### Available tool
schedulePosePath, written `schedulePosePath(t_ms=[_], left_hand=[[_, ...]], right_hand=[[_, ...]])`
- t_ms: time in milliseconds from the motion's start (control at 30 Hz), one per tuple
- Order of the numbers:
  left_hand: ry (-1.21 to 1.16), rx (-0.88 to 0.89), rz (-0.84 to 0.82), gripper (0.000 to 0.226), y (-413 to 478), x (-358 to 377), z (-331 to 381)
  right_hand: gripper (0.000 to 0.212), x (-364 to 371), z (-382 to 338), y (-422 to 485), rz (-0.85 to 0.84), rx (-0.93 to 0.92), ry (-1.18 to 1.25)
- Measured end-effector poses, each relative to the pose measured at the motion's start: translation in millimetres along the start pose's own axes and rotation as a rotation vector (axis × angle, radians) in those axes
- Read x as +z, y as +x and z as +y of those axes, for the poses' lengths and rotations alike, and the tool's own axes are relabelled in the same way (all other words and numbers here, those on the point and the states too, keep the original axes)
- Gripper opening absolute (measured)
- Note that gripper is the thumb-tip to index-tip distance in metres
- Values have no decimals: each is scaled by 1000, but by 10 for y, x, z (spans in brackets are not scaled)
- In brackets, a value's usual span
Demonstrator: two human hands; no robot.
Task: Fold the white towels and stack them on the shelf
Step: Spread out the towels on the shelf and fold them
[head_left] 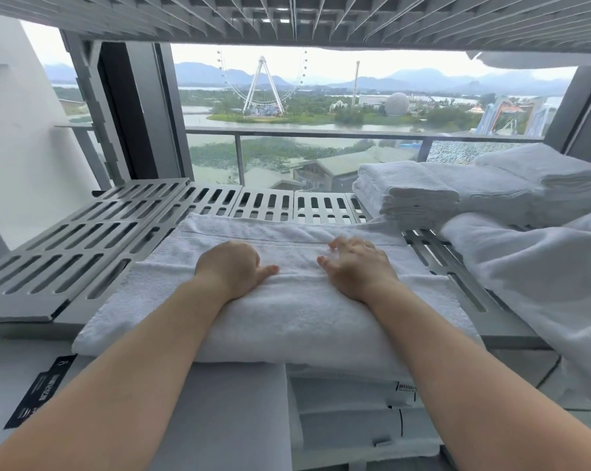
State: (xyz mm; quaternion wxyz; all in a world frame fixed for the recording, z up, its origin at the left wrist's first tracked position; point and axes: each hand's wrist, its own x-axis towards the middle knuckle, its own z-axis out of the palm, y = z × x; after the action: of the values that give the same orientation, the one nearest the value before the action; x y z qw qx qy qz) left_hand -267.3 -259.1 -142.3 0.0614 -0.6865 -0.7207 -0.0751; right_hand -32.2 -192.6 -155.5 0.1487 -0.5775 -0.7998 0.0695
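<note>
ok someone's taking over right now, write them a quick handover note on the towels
Left hand: rests on the front towel, fingers bent out of sight.
Right hand: flat and open on the same towel.
The front towel lies folded over at the shelf edge. The folded stack sits back right.
Done: several towels folded and stacked.
Left: finish this one, stack it, then fold the loose towel on the right.

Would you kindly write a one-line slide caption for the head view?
Left hand and right hand rest on a folded white towel on the slatted shelf, folded stack at right.
</note>
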Motion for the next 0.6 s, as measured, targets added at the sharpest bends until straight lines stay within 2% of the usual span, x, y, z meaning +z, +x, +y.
schedulePosePath(t_ms=[167,267,300,400,600], left_hand=[[-85,36,-82,61,11,-34,-65],[-128,-8,-110,45,22,-17,-30],[-154,-25,-130,47,29,-19,-19],[-139,-50,-176,72,40,-24,5],[-73,-95,-270,88,93,3,64]], right_hand=[[73,-37,-31,-32,-110,1,-57],[77,-68,-23,-56,-172,20,-84],[76,-76,-18,-62,-187,30,-93],[71,-92,-21,-95,-204,53,-102],[70,-97,-86,-141,-218,154,-129]])
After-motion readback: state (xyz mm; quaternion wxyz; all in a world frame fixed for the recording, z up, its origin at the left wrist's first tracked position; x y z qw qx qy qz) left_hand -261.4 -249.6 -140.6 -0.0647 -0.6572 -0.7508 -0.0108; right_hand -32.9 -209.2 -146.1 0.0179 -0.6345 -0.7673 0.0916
